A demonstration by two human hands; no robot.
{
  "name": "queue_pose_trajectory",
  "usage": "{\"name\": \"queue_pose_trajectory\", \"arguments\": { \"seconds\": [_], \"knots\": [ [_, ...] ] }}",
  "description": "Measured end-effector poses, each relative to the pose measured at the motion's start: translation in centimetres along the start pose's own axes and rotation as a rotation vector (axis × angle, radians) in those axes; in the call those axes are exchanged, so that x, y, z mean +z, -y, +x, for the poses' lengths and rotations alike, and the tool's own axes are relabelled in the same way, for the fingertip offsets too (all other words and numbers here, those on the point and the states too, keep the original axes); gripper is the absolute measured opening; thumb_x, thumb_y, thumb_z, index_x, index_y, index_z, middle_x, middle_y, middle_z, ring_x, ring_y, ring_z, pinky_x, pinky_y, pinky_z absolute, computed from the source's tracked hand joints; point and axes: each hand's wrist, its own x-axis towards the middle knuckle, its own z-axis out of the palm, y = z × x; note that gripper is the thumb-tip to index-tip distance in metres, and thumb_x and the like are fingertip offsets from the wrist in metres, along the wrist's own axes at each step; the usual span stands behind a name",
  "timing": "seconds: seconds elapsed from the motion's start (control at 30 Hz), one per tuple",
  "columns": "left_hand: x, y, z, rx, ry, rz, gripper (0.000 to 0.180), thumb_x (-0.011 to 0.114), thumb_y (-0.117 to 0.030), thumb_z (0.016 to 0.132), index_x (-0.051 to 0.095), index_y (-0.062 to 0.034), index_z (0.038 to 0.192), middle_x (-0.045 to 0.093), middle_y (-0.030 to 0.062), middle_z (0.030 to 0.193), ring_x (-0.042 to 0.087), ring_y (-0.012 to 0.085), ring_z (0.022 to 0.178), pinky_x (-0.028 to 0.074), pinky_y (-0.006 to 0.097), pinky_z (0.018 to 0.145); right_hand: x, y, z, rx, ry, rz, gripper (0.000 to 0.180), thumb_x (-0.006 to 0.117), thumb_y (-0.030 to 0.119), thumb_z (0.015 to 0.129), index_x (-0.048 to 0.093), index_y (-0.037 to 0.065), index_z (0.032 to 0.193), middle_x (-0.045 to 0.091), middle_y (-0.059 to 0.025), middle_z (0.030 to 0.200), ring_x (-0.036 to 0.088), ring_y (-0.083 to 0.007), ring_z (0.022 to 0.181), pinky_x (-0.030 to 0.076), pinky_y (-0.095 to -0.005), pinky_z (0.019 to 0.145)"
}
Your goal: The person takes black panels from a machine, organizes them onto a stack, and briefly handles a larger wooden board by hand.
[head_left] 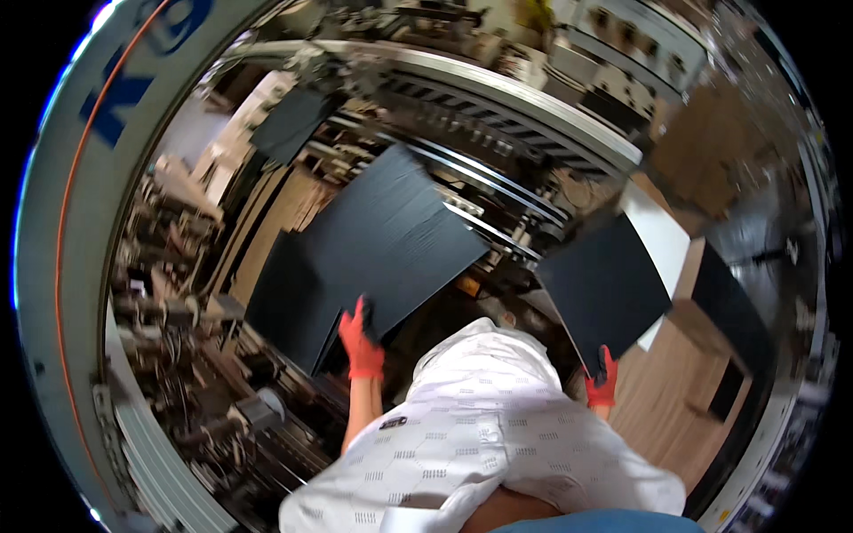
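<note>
A large, flat black sheet point(382, 240) is laid across the machine by shiny metal rails point(484, 178); its near edge is touched by the red-and-black gloved left hand point(362, 342), grip cannot be told. A smaller, four-sided black panel point(609, 284) is gripped at its near corner by the red-and-black gloved right hand point(601, 382), beside a brown wood-grain tabletop point(666, 400). The room's left side is filled by a grey-green machine frame point(98, 195), crossed by a thin orange cable point(60, 240).
</note>
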Motion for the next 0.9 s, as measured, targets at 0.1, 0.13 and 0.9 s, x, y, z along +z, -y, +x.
{"name": "queue_pose_trajectory", "arguments": {
  "seconds": [0.1,0.13,0.9],
  "knots": [
    [4.9,2.6,3.3,-0.048,-0.003,0.070,0.024,0.072,-0.021,0.087,0.062,-0.0051,0.101,0.064,0.0048,0.101,0.061,0.0173,0.090,0.051,0.033,0.080,-1.2,-2.2,0.5,-0.067,-0.050,-0.081,0.054,0.067,0.004,0.082,0.050,0.003,0.133,0.053,-0.0162,0.129,0.056,-0.0285,0.113,0.044,-0.0371,0.099],
    [6.8,3.9,4.4,-0.157,0.016,0.021,0.024,0.075,-0.024,0.084,0.060,-0.0079,0.093,0.062,0.0036,0.094,0.059,0.0173,0.084,0.050,0.035,0.073,-1.6,-2.9,0.4,-0.132,-0.120,-0.194,0.052,0.066,0.003,0.086,0.049,0.004,0.135,0.051,-0.0120,0.132,0.059,-0.0239,0.108,0.048,-0.0336,0.094],
    [18.9,13.9,16.7,0.206,-0.488,-0.057,0.035,0.069,-0.021,0.088,0.063,0.0044,0.113,0.067,0.0073,0.104,0.060,0.0164,0.085,0.048,0.032,0.079,-3.8,7.5,11.6,0.299,-0.542,-0.624,0.061,0.068,0.023,0.085,0.044,0.008,0.139,0.058,-0.0135,0.109,0.059,-0.0248,0.089,0.050,-0.0365,0.077]
  ]
}}
